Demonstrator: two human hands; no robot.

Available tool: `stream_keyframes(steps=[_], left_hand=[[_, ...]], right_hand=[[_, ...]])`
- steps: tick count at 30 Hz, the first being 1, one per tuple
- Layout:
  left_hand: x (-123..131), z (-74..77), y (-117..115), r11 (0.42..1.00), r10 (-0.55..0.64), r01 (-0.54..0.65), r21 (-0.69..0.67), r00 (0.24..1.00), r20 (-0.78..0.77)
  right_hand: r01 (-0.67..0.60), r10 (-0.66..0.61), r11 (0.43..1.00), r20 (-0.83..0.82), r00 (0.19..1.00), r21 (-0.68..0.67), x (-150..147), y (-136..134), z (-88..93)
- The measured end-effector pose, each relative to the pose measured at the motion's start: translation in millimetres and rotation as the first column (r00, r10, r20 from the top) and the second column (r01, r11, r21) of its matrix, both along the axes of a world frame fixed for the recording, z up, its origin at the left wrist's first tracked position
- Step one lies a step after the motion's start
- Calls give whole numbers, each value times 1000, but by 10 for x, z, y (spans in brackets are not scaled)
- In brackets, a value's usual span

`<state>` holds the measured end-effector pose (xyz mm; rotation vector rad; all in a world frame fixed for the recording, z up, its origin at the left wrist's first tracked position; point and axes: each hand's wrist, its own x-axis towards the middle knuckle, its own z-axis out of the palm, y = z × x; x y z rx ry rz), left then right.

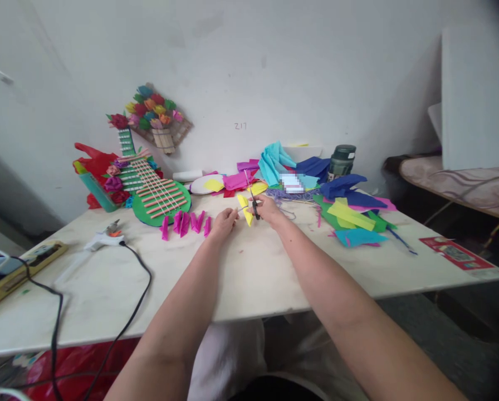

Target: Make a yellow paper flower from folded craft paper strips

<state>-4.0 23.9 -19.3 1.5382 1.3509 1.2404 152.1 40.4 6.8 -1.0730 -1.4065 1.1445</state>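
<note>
My right hand (269, 211) is closed around the dark handles of a pair of scissors (255, 208), whose blades point up and away from me. Just left of the scissors is a folded piece of yellow crepe paper (244, 208). A thin strand (241, 209) crosses this paper and runs to my left hand (225, 223), which pinches its end. Whether the right fingers also touch the paper is too small to tell. Several twisted magenta paper pieces (183, 224) lie on the table left of my left hand.
A green guitar-shaped craft (161, 203) leans at the back left. A glue gun (104, 239) and its cord lie nearer, beside a power strip (21, 273). Crepe paper sheets (350, 214), purple yarn (289, 196) and a dark flask (342, 161) occupy the right side of the table (258, 273).
</note>
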Motion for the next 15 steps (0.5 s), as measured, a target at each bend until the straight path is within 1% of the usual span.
stream_keyframes(steps=[3,7,9,12,15], left_hand=[[9,23,-14,1000,10,-9,-22,1000,8],[-2,45,-33,996,-7,12,-85,998,64],[-18,52,-44,993,-42,52,-104,994,98],[-38,58,-63,984,-125,146,-103,975,182],[-46,60,-79,978,-158,186,-92,955,250]], right_hand=[[4,-5,1000,-11,1000,-16,-3,-36,28],[0,0,1000,-4,1000,-27,-3,-57,35],[-1,1,999,1,1000,-37,2,-45,22],[11,-10,998,12,1000,-56,14,-17,-6],[15,-14,997,16,1000,-71,22,-1,-28]])
